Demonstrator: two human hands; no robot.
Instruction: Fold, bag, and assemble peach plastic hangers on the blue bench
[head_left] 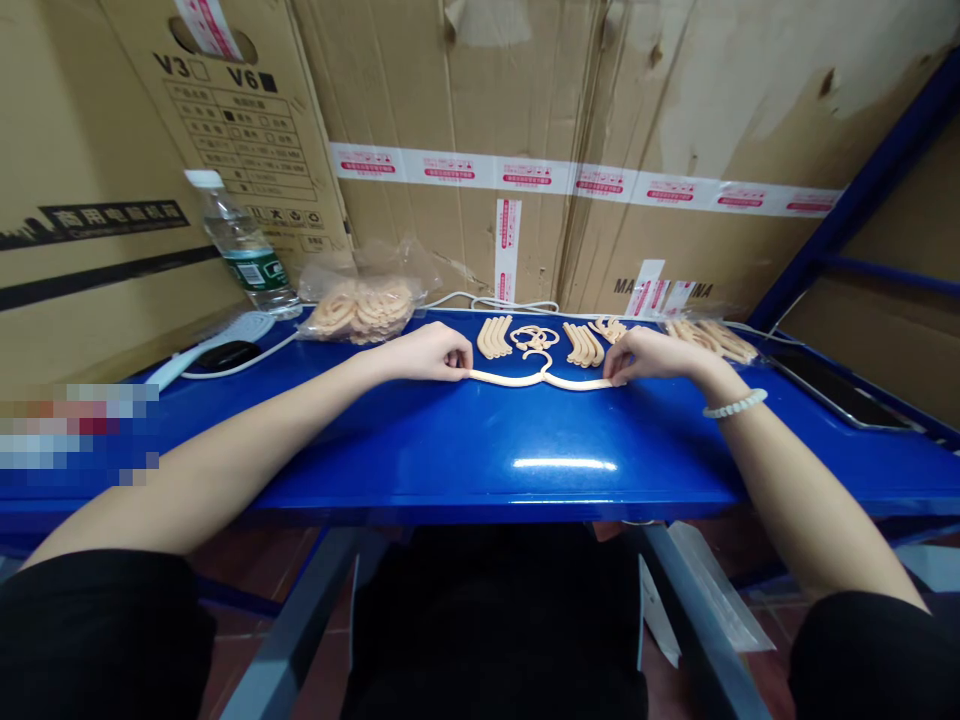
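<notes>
A beige clothes hanger (510, 380) lies on the blue table, its hook pointing toward the boxes. My left hand (442, 353) pinches the tip of its left arm. At the other tip, my right hand (626, 356) has its fingers closed on the right arm. Just behind the hanger are a left stack of curved hanger arms (495, 338), a loose pile of hooks (535, 338) and a right stack of curved arms (583, 344). Some small beige pieces (607, 328) lie partly hidden behind my right hand.
Bags of beige parts stand at the back left (364, 305) and back right (712, 335). A water bottle (251, 255), a black mouse (227, 356) and a pale blue long-handled item (217, 340) are left. A phone (840, 390) lies right. Cardboard boxes (465, 230) wall the back.
</notes>
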